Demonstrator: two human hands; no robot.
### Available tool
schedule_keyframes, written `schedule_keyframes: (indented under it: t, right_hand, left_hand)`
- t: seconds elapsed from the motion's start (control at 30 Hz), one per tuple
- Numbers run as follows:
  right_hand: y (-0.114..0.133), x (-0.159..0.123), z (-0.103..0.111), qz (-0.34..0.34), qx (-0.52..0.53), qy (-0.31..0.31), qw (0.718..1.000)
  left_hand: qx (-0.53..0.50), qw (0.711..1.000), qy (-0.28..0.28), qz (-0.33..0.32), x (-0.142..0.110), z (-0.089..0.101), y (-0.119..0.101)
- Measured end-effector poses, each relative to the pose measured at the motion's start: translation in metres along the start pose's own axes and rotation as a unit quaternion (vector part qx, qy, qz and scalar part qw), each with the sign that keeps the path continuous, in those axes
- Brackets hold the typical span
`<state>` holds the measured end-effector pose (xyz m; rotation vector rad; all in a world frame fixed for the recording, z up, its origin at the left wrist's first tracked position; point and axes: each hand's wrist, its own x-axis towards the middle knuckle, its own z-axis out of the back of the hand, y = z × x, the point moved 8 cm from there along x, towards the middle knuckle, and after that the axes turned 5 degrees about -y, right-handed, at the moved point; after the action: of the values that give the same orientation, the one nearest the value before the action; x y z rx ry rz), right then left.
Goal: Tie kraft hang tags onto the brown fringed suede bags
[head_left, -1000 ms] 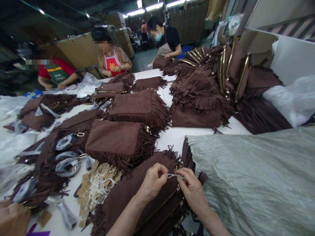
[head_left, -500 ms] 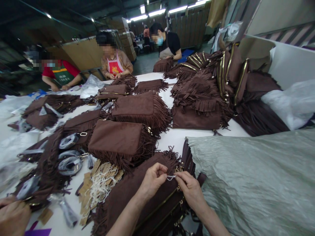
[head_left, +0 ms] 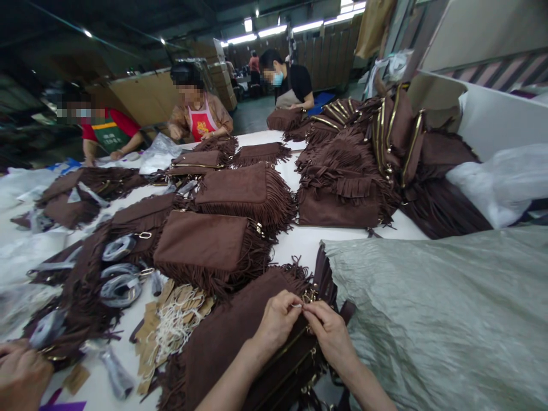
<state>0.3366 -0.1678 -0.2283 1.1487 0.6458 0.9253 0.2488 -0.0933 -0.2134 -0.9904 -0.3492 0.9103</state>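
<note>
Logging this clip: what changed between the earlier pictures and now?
The left hand has moved in toward the right hand, so less of the white string shows between their fingertips; neither visibly lets go. The tag pile and brown bags stay put.

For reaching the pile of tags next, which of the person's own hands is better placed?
Probably the left. The left hand is nearer the tags; the right hand is farther off, beyond the left. Both seem busy at the white string, though.
</note>
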Motion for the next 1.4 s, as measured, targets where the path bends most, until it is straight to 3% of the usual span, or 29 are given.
schedule_keyframes:
  t: [0.13, 0.43, 0.5, 0.57, 0.67, 0.73, 0.87, 1.0, 1.2, 1.4]
  right_hand:
    - [-0.001, -0.001, -0.002, -0.023, 0.0, 0.008, 1.0]
    - [-0.003, -0.004, -0.004, -0.042, -0.004, 0.012, 0.999]
    - [0.001, -0.002, -0.002, -0.028, -0.004, 0.009, 1.0]
    - [-0.002, -0.001, 0.004, -0.027, -0.005, -0.001, 1.0]
    - [-0.02, -0.002, 0.016, -0.057, -0.024, -0.026, 0.998]
    - [-0.033, -0.007, 0.021, -0.073, -0.045, -0.029, 0.996]
    - [-0.042, -0.018, 0.02, -0.056, -0.061, -0.019, 0.996]
    - [-0.041, -0.02, 0.018, -0.059, -0.049, -0.008, 0.997]
    - [-0.034, -0.014, 0.023, -0.066, -0.02, -0.029, 0.997]
    - [-0.029, -0.01, 0.015, -0.042, -0.094, 0.002, 0.995]
  left_hand:
    - [0.023, 1.0, -0.005, -0.01, -0.001, 0.003, -0.001]
    - [0.045, 0.998, 0.001, 0.033, -0.002, -0.001, 0.001]
    - [0.017, 0.998, 0.005, 0.054, -0.001, -0.004, 0.003]
    - [-0.081, 0.991, 0.017, 0.105, -0.001, -0.008, 0.009]
    - [-0.291, 0.933, 0.02, 0.208, -0.005, -0.017, 0.022]
    - [-0.381, 0.892, 0.012, 0.244, -0.007, -0.02, 0.027]
    - [-0.47, 0.844, 0.009, 0.26, -0.01, -0.02, 0.029]
    - [-0.516, 0.811, 0.044, 0.272, -0.014, -0.023, 0.028]
    - [-0.437, 0.852, 0.091, 0.274, -0.026, -0.023, 0.025]
    - [-0.36, 0.89, 0.132, 0.248, -0.03, -0.015, 0.017]
